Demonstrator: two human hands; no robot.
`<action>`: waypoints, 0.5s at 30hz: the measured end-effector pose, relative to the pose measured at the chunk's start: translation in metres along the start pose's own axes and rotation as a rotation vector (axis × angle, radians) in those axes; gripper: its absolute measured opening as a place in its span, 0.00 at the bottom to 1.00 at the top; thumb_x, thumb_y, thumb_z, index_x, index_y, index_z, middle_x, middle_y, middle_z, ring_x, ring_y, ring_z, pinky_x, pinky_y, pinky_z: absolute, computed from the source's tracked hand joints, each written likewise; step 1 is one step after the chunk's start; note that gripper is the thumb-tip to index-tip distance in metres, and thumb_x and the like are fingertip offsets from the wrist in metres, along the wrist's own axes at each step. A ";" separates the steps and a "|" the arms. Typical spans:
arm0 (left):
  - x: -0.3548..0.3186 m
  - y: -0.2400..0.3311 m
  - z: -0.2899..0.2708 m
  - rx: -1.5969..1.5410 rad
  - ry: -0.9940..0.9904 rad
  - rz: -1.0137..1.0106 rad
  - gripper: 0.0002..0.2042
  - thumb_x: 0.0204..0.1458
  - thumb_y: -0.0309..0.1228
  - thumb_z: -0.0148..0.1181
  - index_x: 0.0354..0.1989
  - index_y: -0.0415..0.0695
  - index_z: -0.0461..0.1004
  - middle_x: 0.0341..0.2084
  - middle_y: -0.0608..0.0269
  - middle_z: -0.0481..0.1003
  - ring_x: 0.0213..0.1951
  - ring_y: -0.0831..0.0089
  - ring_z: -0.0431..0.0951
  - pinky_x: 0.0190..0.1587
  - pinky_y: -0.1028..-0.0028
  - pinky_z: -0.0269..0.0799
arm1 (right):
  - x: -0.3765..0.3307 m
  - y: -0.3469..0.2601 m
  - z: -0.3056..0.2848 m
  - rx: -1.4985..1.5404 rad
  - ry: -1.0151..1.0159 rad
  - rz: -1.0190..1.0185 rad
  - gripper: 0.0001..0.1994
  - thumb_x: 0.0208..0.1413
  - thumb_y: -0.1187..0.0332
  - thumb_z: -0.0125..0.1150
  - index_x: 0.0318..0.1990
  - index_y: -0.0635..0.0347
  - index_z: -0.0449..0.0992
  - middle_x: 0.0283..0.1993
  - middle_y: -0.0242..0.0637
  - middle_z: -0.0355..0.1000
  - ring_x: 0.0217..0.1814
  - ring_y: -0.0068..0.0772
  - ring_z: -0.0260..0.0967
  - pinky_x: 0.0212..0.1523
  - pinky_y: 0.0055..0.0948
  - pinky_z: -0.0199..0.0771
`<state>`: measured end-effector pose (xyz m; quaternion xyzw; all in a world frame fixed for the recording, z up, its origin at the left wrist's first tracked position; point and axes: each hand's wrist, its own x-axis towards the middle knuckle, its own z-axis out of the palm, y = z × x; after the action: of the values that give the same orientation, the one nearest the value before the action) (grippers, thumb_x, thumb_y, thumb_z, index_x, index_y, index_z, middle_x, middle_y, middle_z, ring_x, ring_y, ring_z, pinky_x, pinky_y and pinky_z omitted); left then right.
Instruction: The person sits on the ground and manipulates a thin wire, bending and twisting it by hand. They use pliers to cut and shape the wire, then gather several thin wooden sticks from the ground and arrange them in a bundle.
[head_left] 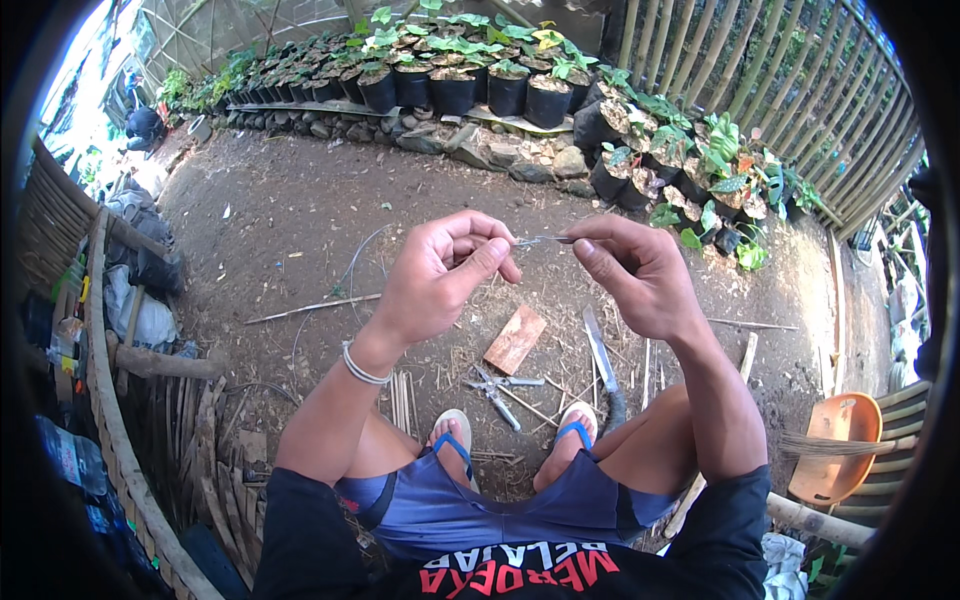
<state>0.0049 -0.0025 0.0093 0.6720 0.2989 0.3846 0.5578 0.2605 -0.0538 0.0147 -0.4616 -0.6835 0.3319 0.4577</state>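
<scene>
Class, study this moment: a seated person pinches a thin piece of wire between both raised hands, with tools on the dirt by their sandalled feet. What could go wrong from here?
1. The thin wire is pinched only at the fingertips of the left hand and right hand; its end might prick a finger or slip free.
2. If dropped, it could be hard to find among the sticks and debris on the dirt ground.
3. The long knife and pliers lie close to the feet in open sandals, so a careless step could hurt.

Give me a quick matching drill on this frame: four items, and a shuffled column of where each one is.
Items:
1. thin wire
2. pliers
3. large knife
4. orange plastic chair

Places:
A. on the dirt just ahead of the sandalled feet
B. far right, by the bamboo fence
C. pinched between both hands
D. on the ground right of the reddish wood block

Pairs: 1-C, 2-A, 3-D, 4-B
</scene>
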 end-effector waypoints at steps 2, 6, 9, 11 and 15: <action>0.000 0.001 0.001 -0.007 -0.020 -0.008 0.08 0.69 0.27 0.59 0.49 0.35 0.79 0.33 0.59 0.84 0.36 0.80 0.82 0.42 0.80 0.75 | 0.000 0.001 0.000 -0.016 -0.010 -0.011 0.10 0.69 0.66 0.64 0.51 0.61 0.85 0.21 0.21 0.66 0.23 0.12 0.53 0.23 0.26 0.51; -0.001 0.003 0.003 -0.072 -0.030 -0.030 0.09 0.68 0.28 0.60 0.47 0.34 0.80 0.32 0.58 0.84 0.35 0.81 0.81 0.39 0.80 0.74 | 0.000 0.001 -0.002 -0.062 -0.037 -0.002 0.10 0.68 0.66 0.64 0.49 0.60 0.85 0.18 0.23 0.64 0.22 0.12 0.53 0.22 0.27 0.51; -0.002 0.005 0.004 -0.101 -0.033 -0.062 0.09 0.68 0.28 0.61 0.48 0.35 0.80 0.31 0.60 0.83 0.31 0.83 0.77 0.35 0.82 0.69 | 0.000 0.001 -0.002 -0.086 -0.047 -0.009 0.10 0.68 0.66 0.64 0.50 0.60 0.85 0.18 0.24 0.64 0.21 0.13 0.53 0.22 0.27 0.51; -0.002 0.006 0.005 -0.131 -0.040 -0.085 0.08 0.67 0.29 0.61 0.48 0.37 0.80 0.29 0.62 0.83 0.25 0.89 0.70 0.27 0.85 0.60 | 0.000 0.001 -0.002 -0.088 -0.052 -0.010 0.10 0.68 0.66 0.64 0.50 0.61 0.85 0.18 0.24 0.64 0.21 0.13 0.53 0.22 0.27 0.51; -0.001 0.005 0.007 -0.112 -0.043 -0.076 0.08 0.67 0.30 0.61 0.48 0.38 0.80 0.28 0.63 0.82 0.22 0.90 0.64 0.25 0.85 0.54 | 0.000 0.001 -0.001 -0.079 -0.069 0.005 0.10 0.68 0.67 0.64 0.49 0.61 0.85 0.19 0.25 0.66 0.21 0.13 0.55 0.22 0.27 0.53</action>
<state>0.0106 -0.0076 0.0133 0.6360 0.2900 0.3648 0.6151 0.2619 -0.0532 0.0147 -0.4693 -0.7104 0.3214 0.4144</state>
